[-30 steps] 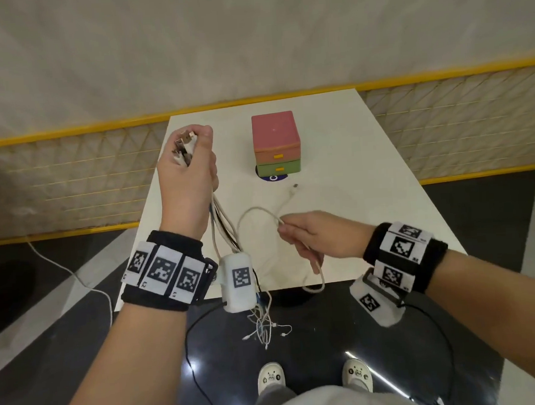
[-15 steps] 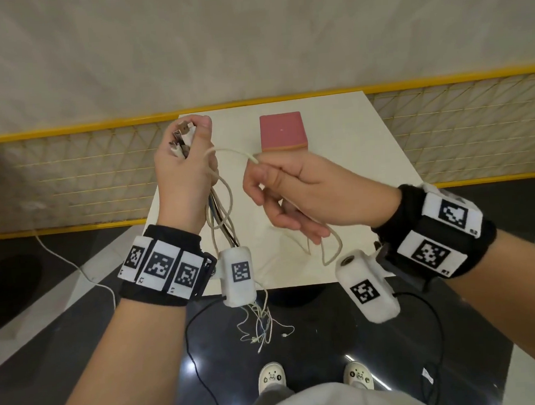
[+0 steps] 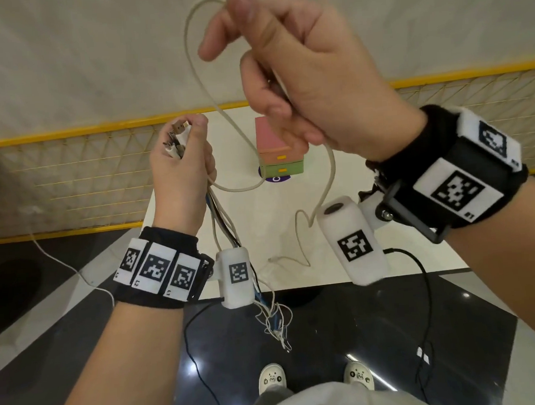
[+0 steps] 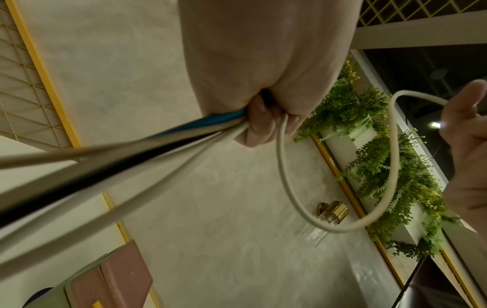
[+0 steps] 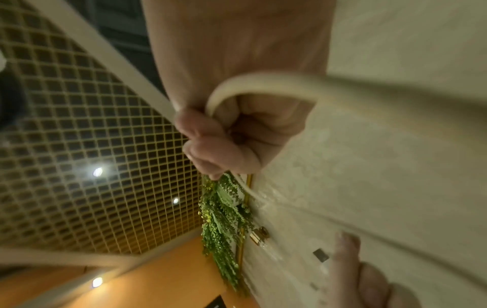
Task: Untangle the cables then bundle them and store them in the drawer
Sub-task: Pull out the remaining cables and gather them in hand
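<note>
With your left hand [image 3: 181, 173] clamped on the cable bundle [image 3: 227, 226] over the table [image 3: 292, 219] and your right hand [image 3: 302, 72] gripping 1 white cable [image 3: 195, 72] raised high, draw it out slowly so its tail clears without snagging.

Even indoor light is filling the head view; ceiling lamps are glaring off the glossy floor [image 3: 348, 358] at 6 o'clock. Both wrist views are looking dim, warped, and motion-blurred on near cables [image 4: 79, 173].

Staged indoor hall — yellow mesh barrier [image 3: 70, 170], grid ceiling [image 5: 65, 145], wall planters [image 4: 374, 145]
</note>
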Tool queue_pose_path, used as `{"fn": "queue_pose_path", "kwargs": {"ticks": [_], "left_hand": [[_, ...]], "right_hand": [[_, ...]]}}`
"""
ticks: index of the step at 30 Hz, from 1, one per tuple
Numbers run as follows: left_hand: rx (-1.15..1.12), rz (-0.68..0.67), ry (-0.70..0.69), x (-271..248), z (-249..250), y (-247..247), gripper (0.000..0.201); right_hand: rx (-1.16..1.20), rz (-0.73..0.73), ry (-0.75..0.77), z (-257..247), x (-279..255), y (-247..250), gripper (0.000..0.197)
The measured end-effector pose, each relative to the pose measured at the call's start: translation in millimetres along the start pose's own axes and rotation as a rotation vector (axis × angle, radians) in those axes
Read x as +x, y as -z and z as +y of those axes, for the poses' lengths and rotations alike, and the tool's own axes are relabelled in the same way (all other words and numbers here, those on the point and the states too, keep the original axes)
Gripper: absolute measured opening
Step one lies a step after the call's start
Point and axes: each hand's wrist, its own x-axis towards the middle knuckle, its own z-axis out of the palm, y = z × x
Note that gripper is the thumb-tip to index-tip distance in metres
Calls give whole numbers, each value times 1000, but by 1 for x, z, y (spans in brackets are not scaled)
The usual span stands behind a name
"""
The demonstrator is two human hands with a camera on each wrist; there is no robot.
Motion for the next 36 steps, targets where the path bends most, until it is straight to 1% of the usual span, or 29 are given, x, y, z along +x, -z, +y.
{"fn": "queue_pose_path", "kwargs": {"ticks": [2,4,6,8,10,12,14,17,19,21,23,27,29,31,32,33,34,36], "left_hand": [[-5,-21,14,-1,0,-1,12],[-39,-101,16,-5,1,-3,14],[-90,-211,45,-9,4,-8,21],[-83,-293,109,-14,6,-14,26],[-18,-303,140,-16,5,-18,25],[44,-227,125,-13,2,-17,30],[11,-94,131,-7,1,-10,31],[-113,89,131,5,3,3,29],[-138,167,114,11,4,10,27],[-144,221,116,15,6,15,26],[-161,245,127,18,6,18,24],[-137,239,140,16,4,16,25],[-93,202,159,13,2,13,27],[-19,115,192,11,-1,11,28],[31,50,214,9,-3,10,29],[89,-29,238,7,-5,9,30],[156,-123,260,4,-7,8,31],[323,-354,273,-5,-9,5,30]], "right_hand": [[78,55,-33,4,0,3,35],[53,105,-73,17,1,6,35],[-81,123,-117,37,-2,9,35],[-250,86,-164,58,-9,9,36],[-366,32,-210,73,-18,10,35],[-403,3,-245,83,-27,13,35],[-401,-52,-307,94,-40,19,35],[-478,-196,-466,121,-68,25,33],[-576,-306,-556,148,-91,29,29],[-674,-412,-644,177,-113,33,27],[-758,-514,-747,204,-133,35,26],[-767,-660,-911,241,-159,28,31],[-728,-738,-944,247,-161,19,34],[-708,-778,-941,248,-159,11,33],[-713,-762,-928,249,-156,8,31],[-712,-719,-911,250,-153,7,30],[-686,-660,-899,251,-149,6,34],[-570,-535,-898,250,-139,4,55]]}}
